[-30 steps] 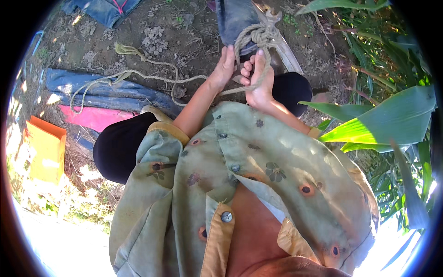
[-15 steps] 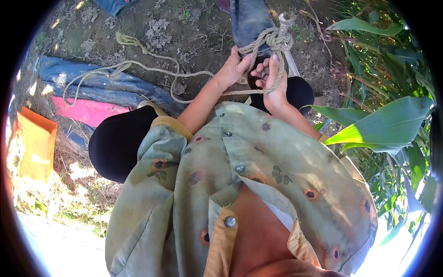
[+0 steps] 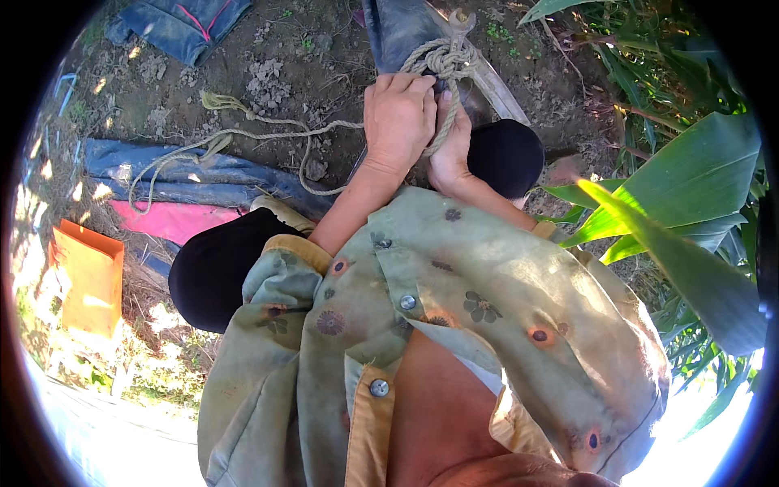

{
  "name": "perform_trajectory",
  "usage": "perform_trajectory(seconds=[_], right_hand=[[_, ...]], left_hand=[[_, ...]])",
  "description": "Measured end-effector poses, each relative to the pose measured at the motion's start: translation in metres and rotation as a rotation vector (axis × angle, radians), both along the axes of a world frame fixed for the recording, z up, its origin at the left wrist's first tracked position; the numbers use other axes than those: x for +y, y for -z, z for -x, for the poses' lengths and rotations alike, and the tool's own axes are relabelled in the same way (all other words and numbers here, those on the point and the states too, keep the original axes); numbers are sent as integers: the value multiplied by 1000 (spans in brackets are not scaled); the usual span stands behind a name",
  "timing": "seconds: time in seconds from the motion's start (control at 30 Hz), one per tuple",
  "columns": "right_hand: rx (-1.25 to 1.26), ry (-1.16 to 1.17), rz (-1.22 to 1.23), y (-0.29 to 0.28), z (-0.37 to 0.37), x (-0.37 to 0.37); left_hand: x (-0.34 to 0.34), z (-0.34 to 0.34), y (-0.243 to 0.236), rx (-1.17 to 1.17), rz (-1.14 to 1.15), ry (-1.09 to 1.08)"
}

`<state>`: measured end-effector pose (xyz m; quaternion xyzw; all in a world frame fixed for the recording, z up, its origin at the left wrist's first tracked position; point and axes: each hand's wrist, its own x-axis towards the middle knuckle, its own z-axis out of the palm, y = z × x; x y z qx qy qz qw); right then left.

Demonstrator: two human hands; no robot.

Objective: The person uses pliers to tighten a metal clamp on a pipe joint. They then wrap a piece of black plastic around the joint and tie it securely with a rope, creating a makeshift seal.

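Observation:
A beige rope is tied in a thick knot at the lower end of a dark blue-grey fabric piece. The open jaw of a metal wrench sticks up beside the knot; the rest of it is hidden. My left hand is closed just below the knot, back of the hand up, its fingertips mostly hidden. Close against it, my right hand is closed around the rope strand that hangs from the knot. The rope's loose length trails left over the soil to a frayed end.
A pale flat bar lies behind the knot. Blue cloth and pink cloth lie at left, near an orange container. Folded blue fabric is at far left. Broad green leaves reach in from the right.
My left hand has turned over and closed near the knot, covering more of the rope. My right hand has moved closer to it. The view has shifted, so the knot appears further left.

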<state>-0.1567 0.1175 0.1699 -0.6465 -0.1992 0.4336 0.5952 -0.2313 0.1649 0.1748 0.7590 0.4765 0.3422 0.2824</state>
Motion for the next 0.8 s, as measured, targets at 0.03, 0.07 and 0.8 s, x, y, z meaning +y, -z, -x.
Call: perform_trajectory(seconds=[0.03, 0.07, 0.8], right_hand=[[21, 30, 61, -3, -2, -1], [-184, -101, 82, -6, -6, -6], [-943, -1132, 382, -111, -108, 31]], left_hand=[[3, 2, -14, 41, 88, 40], [4, 6, -28, 83, 185, 68], [-1, -30, -6, -647, 1244, 140]])
